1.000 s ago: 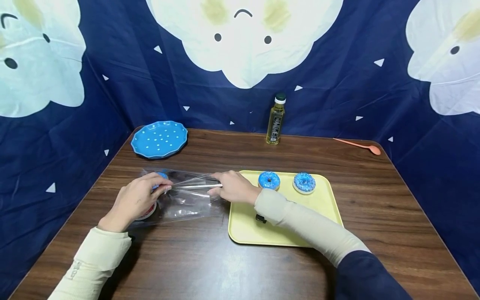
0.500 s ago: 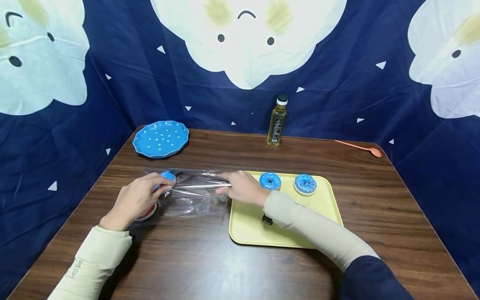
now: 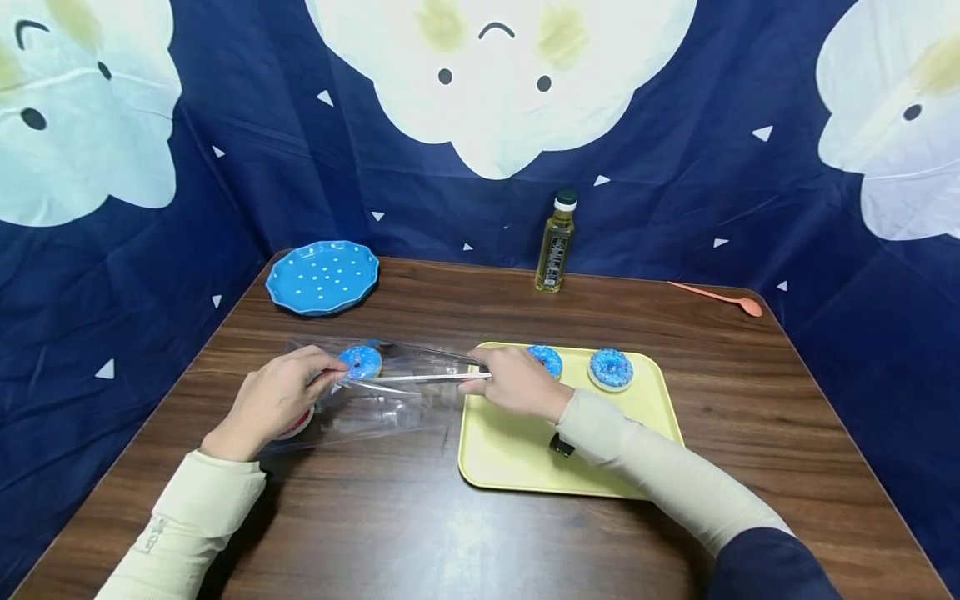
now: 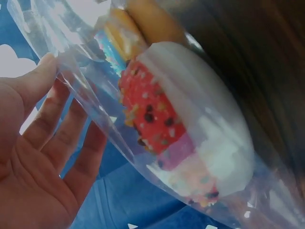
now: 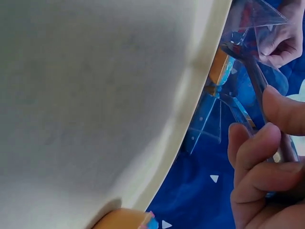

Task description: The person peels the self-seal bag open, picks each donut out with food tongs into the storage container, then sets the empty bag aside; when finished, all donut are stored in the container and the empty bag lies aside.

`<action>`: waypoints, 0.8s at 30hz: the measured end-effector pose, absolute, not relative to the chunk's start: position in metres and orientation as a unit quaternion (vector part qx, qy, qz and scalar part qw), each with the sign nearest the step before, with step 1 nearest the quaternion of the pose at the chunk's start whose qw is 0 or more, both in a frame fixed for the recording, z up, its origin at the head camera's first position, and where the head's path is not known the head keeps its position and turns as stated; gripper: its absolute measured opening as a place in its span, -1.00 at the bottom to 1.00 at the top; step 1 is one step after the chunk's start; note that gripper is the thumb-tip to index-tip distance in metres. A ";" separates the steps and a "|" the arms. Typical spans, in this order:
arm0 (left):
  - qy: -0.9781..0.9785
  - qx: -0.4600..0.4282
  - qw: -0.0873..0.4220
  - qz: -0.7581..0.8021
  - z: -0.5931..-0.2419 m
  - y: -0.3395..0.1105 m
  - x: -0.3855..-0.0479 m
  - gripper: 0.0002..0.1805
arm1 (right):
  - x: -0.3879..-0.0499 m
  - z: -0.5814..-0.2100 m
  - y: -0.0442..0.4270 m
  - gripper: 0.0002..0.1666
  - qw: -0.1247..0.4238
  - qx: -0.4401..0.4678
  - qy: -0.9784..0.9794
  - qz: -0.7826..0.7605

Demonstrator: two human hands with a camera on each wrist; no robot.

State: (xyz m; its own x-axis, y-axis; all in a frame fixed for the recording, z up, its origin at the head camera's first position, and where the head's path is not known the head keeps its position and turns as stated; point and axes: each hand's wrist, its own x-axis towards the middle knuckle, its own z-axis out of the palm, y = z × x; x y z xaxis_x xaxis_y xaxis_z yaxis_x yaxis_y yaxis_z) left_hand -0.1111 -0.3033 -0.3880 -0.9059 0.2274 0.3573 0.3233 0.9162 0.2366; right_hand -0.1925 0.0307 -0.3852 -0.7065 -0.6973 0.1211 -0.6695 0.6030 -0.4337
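My left hand point(image 3: 273, 398) pinches the edge of a clear plastic bag point(image 3: 390, 419) at the table's left side. In my right hand point(image 3: 522, 382) are metal tongs point(image 3: 431, 378), their arms reaching left into the bag. Between the tong tips sits a blue-iced doughnut point(image 3: 362, 362); whether they grip it I cannot tell. Inside the bag, below my left hand, is a red-iced doughnut point(image 4: 152, 109) with sprinkles, mostly hidden in the head view. Others lie against it in the left wrist view, seen through the plastic.
A yellow tray point(image 3: 510, 467) under my right forearm bears a blue doughnut point(image 3: 611, 368) and a second blue doughnut point(image 3: 549, 360), partly covered by my hand. Farther back stand a dotted blue plate point(image 3: 322, 279) and an oil bottle point(image 3: 555, 246). An orange spoon point(image 3: 720, 296) lies back right.
My right hand has moved right with the tongs, whose arms have spread. The blue doughnut in the bag has shifted right, out from behind my left hand, which has barely moved.
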 end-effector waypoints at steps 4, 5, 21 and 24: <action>-0.966 -0.137 0.161 -0.148 -0.388 -0.303 -0.111 -0.87 | -0.195 -0.386 0.019 -0.29 0.056 -0.370 0.901 -0.221; -0.966 -0.135 0.160 -0.149 -0.388 -0.303 -0.111 -0.87 | -0.196 -0.386 0.016 -0.28 0.058 -0.369 0.901 -0.218; -0.969 -0.135 0.152 -0.143 -0.387 -0.304 -0.110 -0.86 | -0.194 -0.385 0.007 -0.33 0.021 -0.384 0.904 -0.188; -0.970 -0.132 0.149 -0.142 -0.385 -0.304 -0.112 -0.86 | -0.192 -0.384 0.013 -0.34 0.012 -0.374 0.907 -0.191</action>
State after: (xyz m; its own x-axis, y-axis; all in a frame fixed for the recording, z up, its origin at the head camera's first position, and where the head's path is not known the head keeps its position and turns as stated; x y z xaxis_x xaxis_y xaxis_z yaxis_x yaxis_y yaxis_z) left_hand -0.1116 -0.3043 -0.3853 -0.9208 0.2131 0.3268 0.2978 0.9250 0.2359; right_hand -0.1922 0.0126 -0.3844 -0.7203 -0.6830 0.1217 -0.6740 0.6473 -0.3561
